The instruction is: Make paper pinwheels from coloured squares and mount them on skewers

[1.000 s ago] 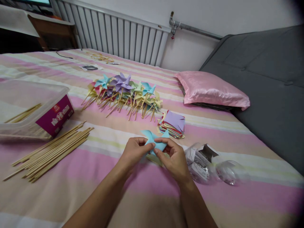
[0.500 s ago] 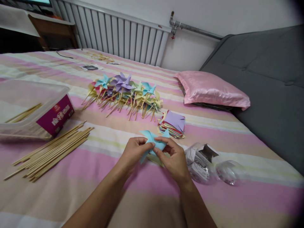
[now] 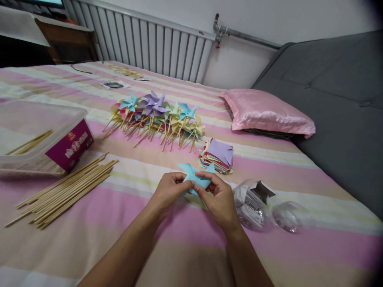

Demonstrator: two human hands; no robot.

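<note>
A light-blue paper pinwheel [image 3: 198,180] with folded blades is pinched between both hands, above the striped bedding. My left hand [image 3: 171,189] closes thumb and fingers on its left side. On its right side, my right hand [image 3: 220,199] grips with thumb and index finger. Fingertips cover part of the pinwheel's centre. Beneath the hands lies a pale yellow-green piece [image 3: 196,200], mostly hidden. Just beyond the hands sits a stack of cut coloured paper squares [image 3: 220,153], purple on top.
Finished pinwheels on sticks [image 3: 155,115] lie in a heap farther back. Loose wooden sticks [image 3: 68,191] lie at left beside a clear plastic box [image 3: 36,119] holding more sticks. Clear containers with small metal parts [image 3: 253,205] stand at right. A pink pillow [image 3: 266,109] rests near the grey headboard [image 3: 335,79].
The blue pinwheel's lower left blade, which stuck out below the left thumb, is now largely out of sight. Both hands stay in nearly the same place.
</note>
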